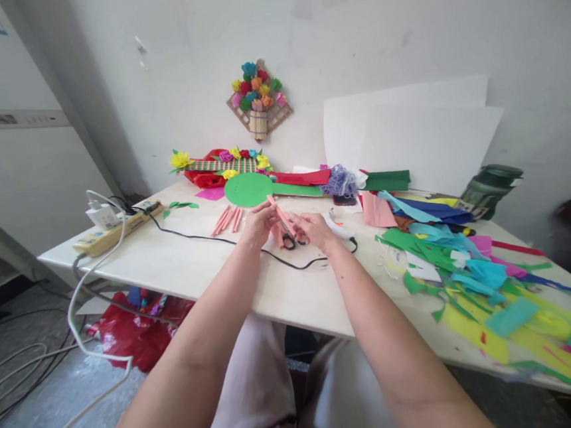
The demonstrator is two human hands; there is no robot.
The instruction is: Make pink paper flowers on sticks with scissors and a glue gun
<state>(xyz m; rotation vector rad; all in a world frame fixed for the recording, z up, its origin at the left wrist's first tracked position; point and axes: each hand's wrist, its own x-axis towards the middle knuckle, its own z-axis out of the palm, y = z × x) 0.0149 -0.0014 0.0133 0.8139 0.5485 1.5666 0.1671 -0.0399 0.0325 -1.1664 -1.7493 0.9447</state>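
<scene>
Over the middle of the table, my left hand [261,223] pinches the upper end of a rolled pink paper strip [280,211]. My right hand [314,230] has its fingers closed around the strip's lower end. Just beneath my hands are black-handled scissors [289,242], partly hidden, with more pink paper [277,234] beside them. To the left of my left hand lie several pink paper rolls [225,221]. Behind them is a green round piece with a long neck [248,189].
A black cable [203,237] crosses the table from the power strip [117,227] at left. Coloured paper scraps [480,277] cover the right side, near a green bottle [488,192]. A flower-decorated piece [227,163] lies at the back. A white hot-glue-gun-like tool [340,228] is beside my right hand.
</scene>
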